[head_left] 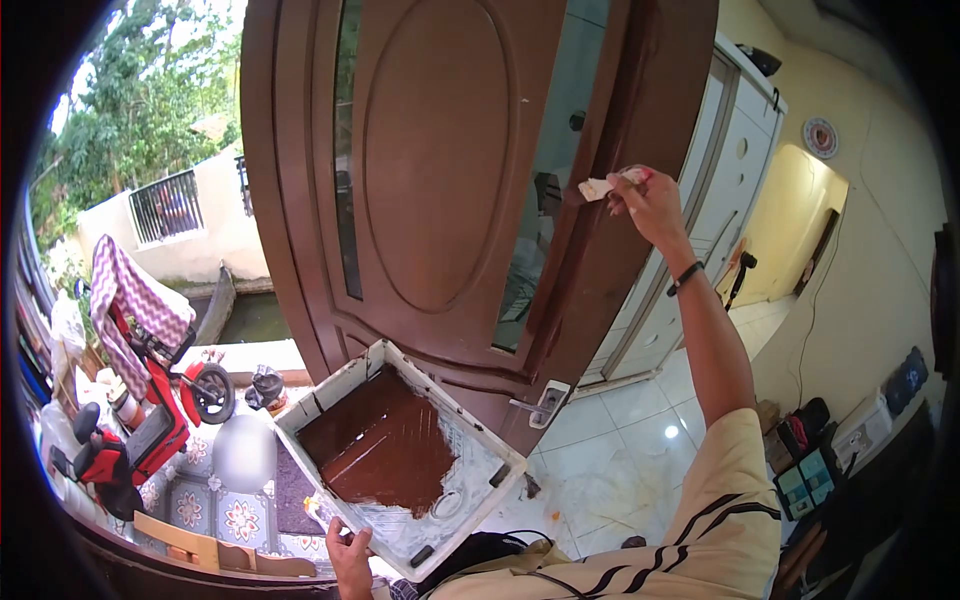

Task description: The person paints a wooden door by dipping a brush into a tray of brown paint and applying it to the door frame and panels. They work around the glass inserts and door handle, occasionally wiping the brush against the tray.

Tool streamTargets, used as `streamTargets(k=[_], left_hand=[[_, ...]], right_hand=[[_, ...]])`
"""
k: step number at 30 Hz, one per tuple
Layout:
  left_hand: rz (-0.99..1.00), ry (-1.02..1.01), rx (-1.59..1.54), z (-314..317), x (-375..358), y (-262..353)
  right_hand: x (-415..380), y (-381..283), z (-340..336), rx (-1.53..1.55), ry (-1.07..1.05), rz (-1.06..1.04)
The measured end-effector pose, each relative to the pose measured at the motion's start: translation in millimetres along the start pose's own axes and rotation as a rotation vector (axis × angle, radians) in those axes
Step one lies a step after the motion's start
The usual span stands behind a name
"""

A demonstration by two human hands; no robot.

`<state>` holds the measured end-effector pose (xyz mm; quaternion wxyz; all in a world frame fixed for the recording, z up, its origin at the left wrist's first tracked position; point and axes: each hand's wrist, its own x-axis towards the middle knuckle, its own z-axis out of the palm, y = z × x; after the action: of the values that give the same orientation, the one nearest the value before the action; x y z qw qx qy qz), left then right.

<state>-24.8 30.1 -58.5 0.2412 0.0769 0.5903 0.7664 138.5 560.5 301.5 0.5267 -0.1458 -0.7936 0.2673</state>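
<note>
My right hand [640,200] is raised at the right part of a brown wooden door [440,150], its fingers closed on a small pale piece [596,188], perhaps a cloth or brush, whose tip is near the door's glass strip. Low in the view, my left hand [350,555] holds the near edge of a white tray [490,495]. Dark brown paint [385,440] covers much of the tray's bottom. The tray is tilted in front of the lower door, beside the metal door handle [545,405].
A red scooter-like vehicle [150,430] with a striped cloth [130,290] stands at the left. White cabinet doors [735,150] are behind the door at the right. A wooden chair back [200,548] is at the lower left, and a tablet-like screen [805,480] is at the lower right.
</note>
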Motion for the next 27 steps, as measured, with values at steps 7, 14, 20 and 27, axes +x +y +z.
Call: streamTargets(k=[7, 14, 20, 27], left_hand=[[0.029, -0.032, -0.049, -2, 3, 0], [0.003, -0.015, -0.024, -3, 4, 4], [-0.025, -0.034, 0.004, -7, 6, 4], [-0.017, -0.05, 0.053, -4, 4, 17]], right_hand=[[25, -41, -8, -0.125, 0.38, -0.501], [-59, 27, 29, -1.129, 0.037, -0.948], [-136, 39, 57, -0.643, -0.25, -0.53], [-29, -3, 30, -0.379, 0.065, -0.218]])
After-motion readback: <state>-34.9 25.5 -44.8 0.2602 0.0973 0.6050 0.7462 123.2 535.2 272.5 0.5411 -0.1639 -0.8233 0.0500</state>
